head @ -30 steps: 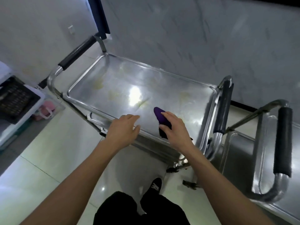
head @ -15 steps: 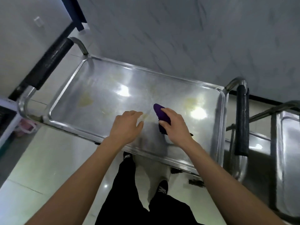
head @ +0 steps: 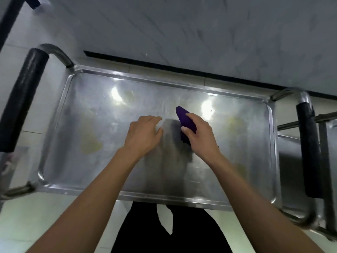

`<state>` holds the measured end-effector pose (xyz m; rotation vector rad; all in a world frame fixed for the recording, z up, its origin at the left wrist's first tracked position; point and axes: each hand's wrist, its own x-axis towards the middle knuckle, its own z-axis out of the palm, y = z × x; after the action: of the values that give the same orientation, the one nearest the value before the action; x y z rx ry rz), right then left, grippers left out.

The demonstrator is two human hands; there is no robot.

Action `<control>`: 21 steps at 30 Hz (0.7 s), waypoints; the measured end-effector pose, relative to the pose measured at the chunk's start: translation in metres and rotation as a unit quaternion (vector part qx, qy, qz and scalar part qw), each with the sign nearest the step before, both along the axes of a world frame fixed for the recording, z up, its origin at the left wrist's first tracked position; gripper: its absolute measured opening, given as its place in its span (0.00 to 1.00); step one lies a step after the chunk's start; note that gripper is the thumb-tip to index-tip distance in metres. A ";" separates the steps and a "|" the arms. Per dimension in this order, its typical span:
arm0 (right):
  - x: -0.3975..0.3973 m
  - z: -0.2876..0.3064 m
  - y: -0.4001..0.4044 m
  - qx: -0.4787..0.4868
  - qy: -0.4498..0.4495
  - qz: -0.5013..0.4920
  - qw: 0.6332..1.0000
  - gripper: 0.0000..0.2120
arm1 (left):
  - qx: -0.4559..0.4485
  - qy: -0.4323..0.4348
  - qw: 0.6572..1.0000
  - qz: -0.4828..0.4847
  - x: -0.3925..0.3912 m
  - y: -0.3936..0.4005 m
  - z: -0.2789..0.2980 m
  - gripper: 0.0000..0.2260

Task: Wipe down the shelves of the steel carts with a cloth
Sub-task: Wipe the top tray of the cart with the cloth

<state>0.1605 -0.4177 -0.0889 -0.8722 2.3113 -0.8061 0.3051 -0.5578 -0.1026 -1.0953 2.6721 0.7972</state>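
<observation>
Steel fills most of the view: the rimmed top shelf of a steel cart lies directly below the person, smeared with pale yellowish stains near its left end, more faintly toward the back and the right. The right hand is closed around a bunched purple cloth, whose tip pokes out past the fingers above the middle of the shelf; whether the cloth is pressed onto the metal cannot be told. The left hand is loosely open and holds nothing, its fingers curled beside the cloth. A black padded push handle stands at the left end and another black grip at the right, where a second steel cart sits close by. Wiping looks barely begun, judging from the stains. The main risk is that a tightly balled cloth touches little surface and skips the marks along the rim and corners. A hard sideways stroke could also roll the cart into its neighbour, since neither hand steadies a handle.
</observation>
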 end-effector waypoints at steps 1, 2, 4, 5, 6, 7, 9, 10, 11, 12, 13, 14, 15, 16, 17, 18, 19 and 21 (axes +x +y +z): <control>-0.003 -0.001 -0.007 0.000 0.003 0.001 1.000 0.20 | -0.002 0.000 1.000 -0.004 -0.004 -0.004 -0.002 0.21; -0.006 -0.003 -0.013 -0.001 0.002 -0.001 1.000 0.21 | -0.005 -0.002 1.000 -0.008 -0.008 -0.008 -0.003 0.20; -0.013 -0.008 -0.025 -0.011 -0.006 -0.007 1.000 0.21 | -0.015 -0.006 1.000 -0.010 -0.015 -0.013 -0.003 0.20; -0.014 -0.011 -0.031 -0.020 -0.010 -0.007 1.000 0.21 | -0.021 -0.009 1.000 -0.008 -0.016 -0.015 -0.003 0.20; -0.015 -0.015 -0.037 -0.030 -0.012 -0.003 0.999 0.22 | -0.026 -0.013 1.000 -0.003 -0.016 -0.017 -0.003 0.20; -0.016 -0.018 -0.044 -0.041 -0.012 0.002 0.999 0.22 | -0.031 -0.018 0.999 0.003 -0.016 -0.019 -0.002 0.20; -0.015 -0.024 -0.055 -0.054 -0.011 0.013 0.998 0.22 | -0.039 -0.032 0.999 0.012 -0.012 -0.022 0.001 0.21; -0.014 -0.026 -0.061 -0.056 -0.010 0.018 0.998 0.22 | -0.044 -0.040 0.998 0.014 -0.010 -0.025 0.003 0.21; -0.013 -0.029 -0.066 -0.057 -0.010 0.022 0.998 0.22 | -0.048 -0.049 0.998 0.016 -0.008 -0.028 0.005 0.21; -0.011 -0.030 -0.071 -0.055 -0.011 0.027 0.998 0.22 | -0.051 -0.056 0.997 0.019 -0.005 -0.031 0.008 0.21; -0.008 -0.031 -0.077 -0.055 -0.013 0.032 0.998 0.22 | -0.054 -0.059 0.996 0.025 -0.001 -0.035 0.011 0.21; -0.005 -0.032 -0.082 -0.057 -0.015 0.038 0.998 0.22 | -0.057 -0.060 0.996 0.029 0.004 -0.040 0.013 0.21; 0.000 -0.032 -0.088 -0.060 -0.016 0.044 0.997 0.22 | -0.060 -0.060 0.996 0.033 0.009 -0.045 0.015 0.21; 0.005 -0.033 -0.094 -0.063 -0.016 0.051 0.997 0.22 | -0.063 -0.060 0.995 0.038 0.015 -0.050 0.017 0.21; 0.010 -0.033 -0.100 -0.066 -0.017 0.058 0.996 0.22 | -0.065 -0.060 0.995 0.045 0.022 -0.056 0.018 0.21; 0.016 -0.033 -0.107 -0.069 -0.017 0.066 0.995 0.22 | -0.066 -0.060 0.995 0.052 0.029 -0.063 0.018 0.21; 0.023 -0.034 -0.114 -0.073 -0.017 0.074 0.994 0.22 | -0.065 -0.062 0.994 0.058 0.037 -0.070 0.018 0.21; 0.038 -0.034 -0.131 -0.075 -0.013 0.084 0.994 0.22 | -0.063 -0.062 0.993 0.072 0.055 -0.086 0.017 0.21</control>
<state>0.1985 -0.5487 -0.1234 -1.0982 2.1418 -0.9211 0.3600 -0.6440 -0.0859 -1.3338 2.5933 0.5679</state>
